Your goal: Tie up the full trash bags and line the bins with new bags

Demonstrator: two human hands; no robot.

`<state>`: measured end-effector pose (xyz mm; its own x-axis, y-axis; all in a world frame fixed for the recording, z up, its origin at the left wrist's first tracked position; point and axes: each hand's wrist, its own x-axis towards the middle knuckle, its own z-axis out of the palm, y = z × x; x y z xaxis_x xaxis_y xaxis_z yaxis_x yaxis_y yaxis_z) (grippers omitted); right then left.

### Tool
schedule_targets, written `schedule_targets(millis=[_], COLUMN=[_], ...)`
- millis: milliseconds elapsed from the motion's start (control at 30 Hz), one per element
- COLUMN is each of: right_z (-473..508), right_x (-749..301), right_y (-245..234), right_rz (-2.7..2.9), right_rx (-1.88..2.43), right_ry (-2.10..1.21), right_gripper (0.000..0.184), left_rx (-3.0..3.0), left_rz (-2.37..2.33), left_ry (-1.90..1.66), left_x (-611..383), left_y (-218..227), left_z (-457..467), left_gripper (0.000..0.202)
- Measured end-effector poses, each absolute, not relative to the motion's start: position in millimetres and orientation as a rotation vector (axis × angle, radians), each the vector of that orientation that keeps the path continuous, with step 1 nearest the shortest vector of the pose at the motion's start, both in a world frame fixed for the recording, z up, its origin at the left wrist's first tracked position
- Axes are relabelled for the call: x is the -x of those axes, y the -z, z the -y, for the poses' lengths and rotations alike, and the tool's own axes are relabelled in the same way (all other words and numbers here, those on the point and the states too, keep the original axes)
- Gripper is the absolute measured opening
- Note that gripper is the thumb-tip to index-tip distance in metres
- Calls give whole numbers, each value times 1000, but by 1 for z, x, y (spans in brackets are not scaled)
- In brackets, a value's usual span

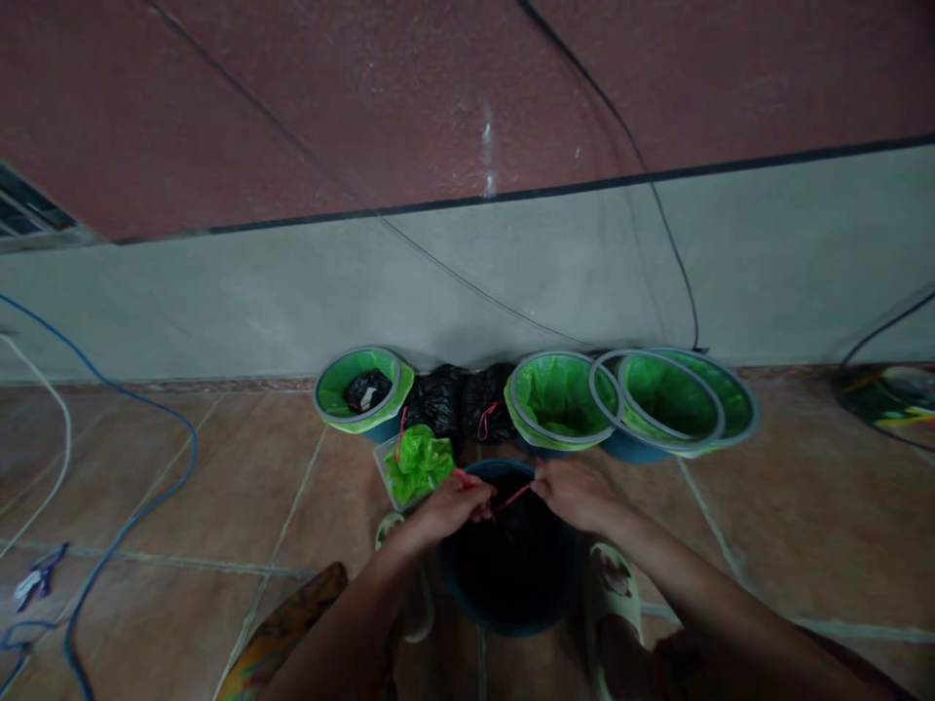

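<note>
A dark blue bin [507,615] stands on the floor between my feet, with what looks like a black bag in its dark inside. Over its mouth a thin red string [514,496] stretches between my hands. My left hand [459,504] pinches one end above the bin's left rim, some more red showing at its fingers. The other end is closed in the fingers of my right hand [574,492], above the right rim. Beside my left hand, crumpled green plastic bags [420,465] lie in a shallow pale tray [386,469].
Along the wall stand a green-lined bin [336,414] holding something black, tied black bags [436,401], and further green-lined bins [559,394], with a loose grey ring [595,389] on the right ones. A blue hose [175,414] and purple-handled scissors [40,576] lie at left.
</note>
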<state>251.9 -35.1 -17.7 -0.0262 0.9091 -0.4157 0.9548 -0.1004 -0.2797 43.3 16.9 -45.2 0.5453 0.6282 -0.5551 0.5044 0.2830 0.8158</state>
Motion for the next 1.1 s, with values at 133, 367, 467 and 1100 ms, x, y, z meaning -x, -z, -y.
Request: schedule_targets(millis=[133,367,467,1100], right_z=[31,35,33,29], right_x=[-248,-241,-233,-218], right_y=[9,6,6,41], right_rz=[-2162,-2331,-2379,-2115], right_rx=[-2095,-2064,-2062,-2184], right_ry=[890,1155,1340,1029], right_gripper=[32,27,26,25], left_rx=[-1043,-1300,-1408,-1479], left_rz=[-994,-980,-951,-1083], left_ry=[-295,-272,-169,-159], left_x=[-53,-55,-59,-61], left_y=[49,62,67,77], left_z=[-7,-8,-6,-9], left_gripper=[33,26,15,12])
